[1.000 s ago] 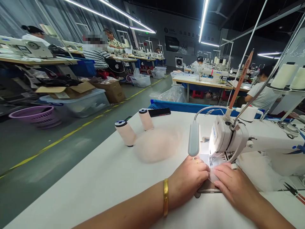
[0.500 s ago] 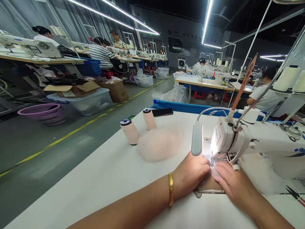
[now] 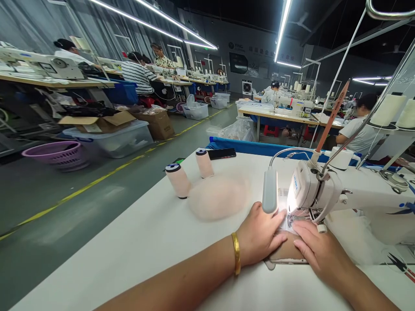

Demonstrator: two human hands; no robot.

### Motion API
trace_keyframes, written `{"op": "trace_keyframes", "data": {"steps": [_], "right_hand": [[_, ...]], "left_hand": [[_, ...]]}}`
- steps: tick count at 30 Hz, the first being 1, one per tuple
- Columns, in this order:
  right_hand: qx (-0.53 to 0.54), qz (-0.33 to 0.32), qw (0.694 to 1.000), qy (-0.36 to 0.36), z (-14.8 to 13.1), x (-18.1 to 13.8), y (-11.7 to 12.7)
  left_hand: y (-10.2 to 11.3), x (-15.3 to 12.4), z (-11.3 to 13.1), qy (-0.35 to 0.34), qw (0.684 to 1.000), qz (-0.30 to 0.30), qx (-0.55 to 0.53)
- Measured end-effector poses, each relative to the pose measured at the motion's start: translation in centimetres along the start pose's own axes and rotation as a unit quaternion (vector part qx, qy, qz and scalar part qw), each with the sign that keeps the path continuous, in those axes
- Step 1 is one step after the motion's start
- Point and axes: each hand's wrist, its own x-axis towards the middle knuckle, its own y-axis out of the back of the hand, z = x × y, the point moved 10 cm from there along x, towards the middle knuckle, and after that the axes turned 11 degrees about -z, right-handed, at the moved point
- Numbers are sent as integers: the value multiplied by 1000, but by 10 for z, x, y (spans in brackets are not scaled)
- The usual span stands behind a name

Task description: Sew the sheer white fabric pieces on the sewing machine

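With the presser foot (image 3: 290,220) as the clock's centre, the thin white cloth (image 3: 286,226) lies at the foot and runs toward 6 o'clock, its edge partly lost in lamp glare, so its exact line is hard to judge. The left hand (image 3: 261,231) is at 8 o'clock, open, thumb well apart from the forefinger, whose tip rests on the cloth; the right hand (image 3: 319,250), at 4 o'clock, is part open, fingertips flat beside the foot, thumb apart, gripping nothing visible. To guide this well, light, even pressure from both sides should serve better than pulling, with the right fingertips kept clear of the needle and the cloth smoothed flat ahead of it. The lamp (image 3: 270,190) hangs at half past ten, over the left knuckles, and may limit lifting that hand; the sewing machine head (image 3: 304,188) crowds 1 o'clock. Sheer fabric (image 3: 350,237) is bunched at half past three and could drag, with thread snips (image 3: 401,264) beyond. Toward half past nine, a pale pink fabric bundle (image 3: 220,196) and two thread cones (image 3: 178,183) stand on the tabletop (image 3: 145,246); a phone (image 3: 222,153) lies at 10 o'clock.
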Motion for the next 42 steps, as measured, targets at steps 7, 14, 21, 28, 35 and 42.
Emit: {"op": "trace_keyframes", "data": {"steps": [7,14,21,28,35,42], "right_hand": [[39,27,994,96,-26,-3,13],[23,-37,997,66,-21,-2,4],[37,13,996,79,-21,-8,15],[6,-4,998,61,-16,-6,9],[-17,-4,999,38,-6,-3,4],[-35,-7,999,-3,6,-3,-1]], "left_hand": [[9,-17,30,-60,997,-3,-42],[-2,-21,21,-75,994,2,-77],[-3,-25,37,-145,983,53,-96],[-2,-24,35,-133,986,52,-87],[-1,-19,30,-127,987,73,-65],[-1,-15,25,-109,990,64,-54]]}}
